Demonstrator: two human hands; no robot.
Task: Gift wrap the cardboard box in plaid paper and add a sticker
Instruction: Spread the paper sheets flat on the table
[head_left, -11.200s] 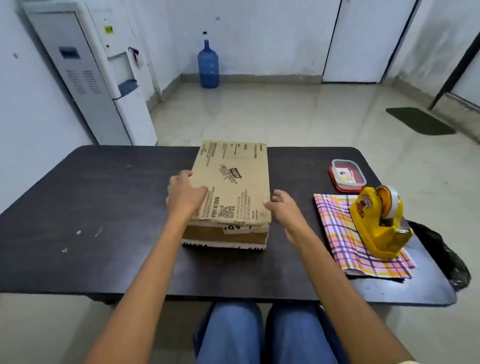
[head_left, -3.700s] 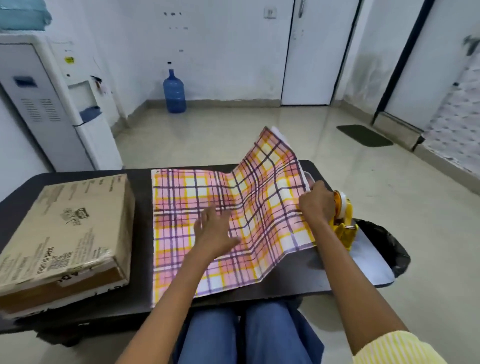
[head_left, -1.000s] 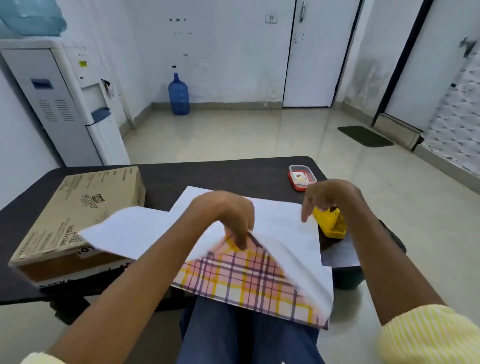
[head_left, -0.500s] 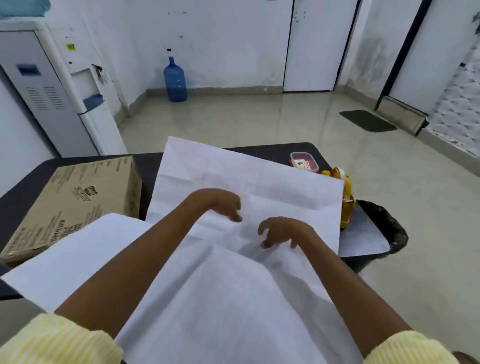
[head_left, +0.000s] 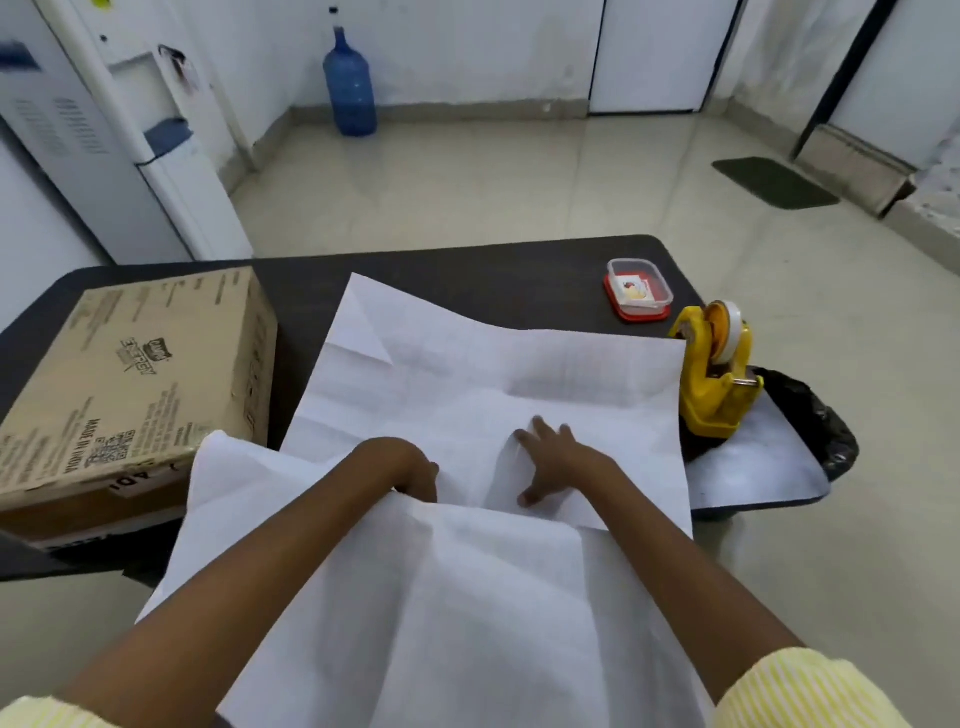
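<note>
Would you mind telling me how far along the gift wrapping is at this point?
Early. Done: the paper is spread white side up on the table. In hand: the right hand presses it flat, the left hand sits at a fold. Left: the box is bare, tape dispenser and sticker tub untouched.

Right hand now flat on paper

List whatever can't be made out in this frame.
Head view only:
- Paper: plaid face turned down; only the white back shows.
- Left hand: fingertips tucked behind a raised paper fold, grip unclear.
- Sticker box: the picture inside is too small to read.
- Cardboard box: left end cut off by the frame edge.
- Table: near edge covered by the paper.
</note>
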